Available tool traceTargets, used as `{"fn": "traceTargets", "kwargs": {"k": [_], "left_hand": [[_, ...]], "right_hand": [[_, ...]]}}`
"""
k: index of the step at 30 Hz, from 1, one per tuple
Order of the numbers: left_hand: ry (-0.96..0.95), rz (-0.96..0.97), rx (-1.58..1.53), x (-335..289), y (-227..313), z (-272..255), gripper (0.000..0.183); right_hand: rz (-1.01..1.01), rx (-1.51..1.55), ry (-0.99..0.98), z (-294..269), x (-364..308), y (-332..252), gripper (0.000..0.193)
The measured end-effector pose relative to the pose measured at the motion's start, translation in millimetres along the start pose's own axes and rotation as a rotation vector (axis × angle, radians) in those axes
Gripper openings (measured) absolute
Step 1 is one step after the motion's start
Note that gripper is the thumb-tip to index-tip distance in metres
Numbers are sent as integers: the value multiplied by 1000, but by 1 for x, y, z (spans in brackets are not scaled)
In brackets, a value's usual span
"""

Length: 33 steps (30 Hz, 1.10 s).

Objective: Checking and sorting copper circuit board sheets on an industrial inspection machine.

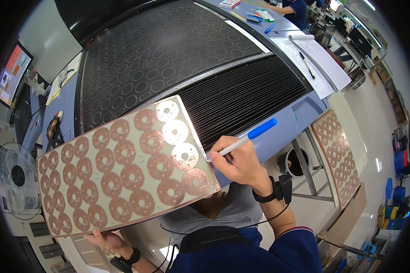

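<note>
A large pale circuit board panel [124, 169], with rows of copper-coloured rings, lies tilted in front of me. Its far side reaches over the front of a blue-framed machine. My left hand [108, 241] supports the panel at its lower left edge; some of the fingers are hidden beneath it. My right hand [240, 163] grips a white marker pen [236, 145] with a blue end. The pen's tip meets the panel's right edge, beside the shiny rings.
Beyond the panel are a black bed [155, 50] with circles and a ribbed black strip [246, 91]. Papers and a notebook [321, 61] lie at right. Another ringed panel [337, 157] leans lower right. A fan [18, 175] and monitor [14, 75] stand left. Another person [296, 11] sits far off.
</note>
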<state>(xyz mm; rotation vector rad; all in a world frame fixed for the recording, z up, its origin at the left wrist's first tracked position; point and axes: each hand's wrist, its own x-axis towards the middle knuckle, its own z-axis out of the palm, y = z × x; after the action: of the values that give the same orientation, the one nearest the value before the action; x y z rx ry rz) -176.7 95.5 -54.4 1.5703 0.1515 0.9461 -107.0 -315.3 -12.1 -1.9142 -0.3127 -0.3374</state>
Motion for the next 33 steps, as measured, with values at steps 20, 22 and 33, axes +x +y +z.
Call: {"fn": "traceTargets", "kwargs": {"k": [20, 22, 33], "left_hand": [[10, -244, -705, -2, 72, -35, 54], [389, -237, -624, -2, 102, -66, 51], [741, -161, -687, -278, -6, -402, 22]], "right_hand": [[-26, 650, 312, -10, -4, 41, 15], [-109, 609, 351, -16, -10, 55, 16], [-44, 499, 320, -24, -11, 62, 25]]}}
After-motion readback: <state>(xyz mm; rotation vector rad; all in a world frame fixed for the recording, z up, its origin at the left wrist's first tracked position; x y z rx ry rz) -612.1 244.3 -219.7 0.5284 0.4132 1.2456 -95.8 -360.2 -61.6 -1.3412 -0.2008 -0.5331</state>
